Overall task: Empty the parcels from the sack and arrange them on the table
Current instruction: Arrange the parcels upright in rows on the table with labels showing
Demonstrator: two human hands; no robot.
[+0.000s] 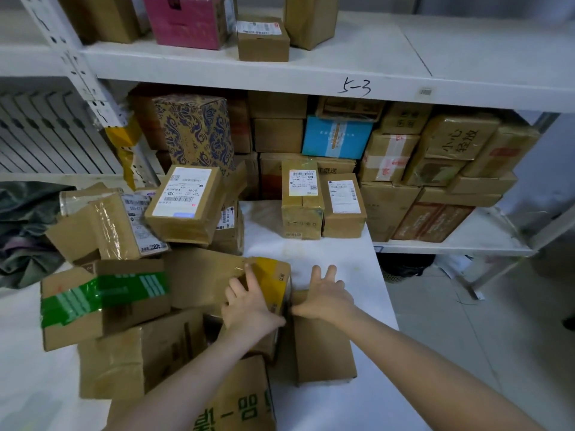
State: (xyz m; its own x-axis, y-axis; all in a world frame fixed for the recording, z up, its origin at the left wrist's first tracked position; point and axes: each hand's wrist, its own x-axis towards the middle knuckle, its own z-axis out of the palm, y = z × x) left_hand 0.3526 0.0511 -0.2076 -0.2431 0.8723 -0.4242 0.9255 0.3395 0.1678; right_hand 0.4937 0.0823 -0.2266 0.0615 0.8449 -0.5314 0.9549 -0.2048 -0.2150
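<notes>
A person's left hand (pixel 249 303) lies flat, fingers straight, on the yellow-taped parcel (pixel 269 284) at the front of a white worktop (pixel 326 256). Just right of that parcel, the right hand (pixel 323 297) rests with fingers spread on the top edge of a plain brown parcel (pixel 323 349); the thumb lies along the edge nearest the yellow tape, though it is hard to say whether it hooks over it. Neither of the hands has its fingers curled round anything. To the left of the yellow-taped parcel, a loose heap of parcels (pixel 186 206) covers the worktop, among them a green-taped parcel (pixel 102 300) tipped at an angle. Farther left, past the heap, lies a crumpled dark green sack (pixel 25 231). Beyond the yellow-taped parcel, two labelled parcels (pixel 323 203) stand upright side by side, touching, at the worktop's far edge. Behind them, a white shelf (pixel 404 85) marked "5-3" holds stacked cartons.
</notes>
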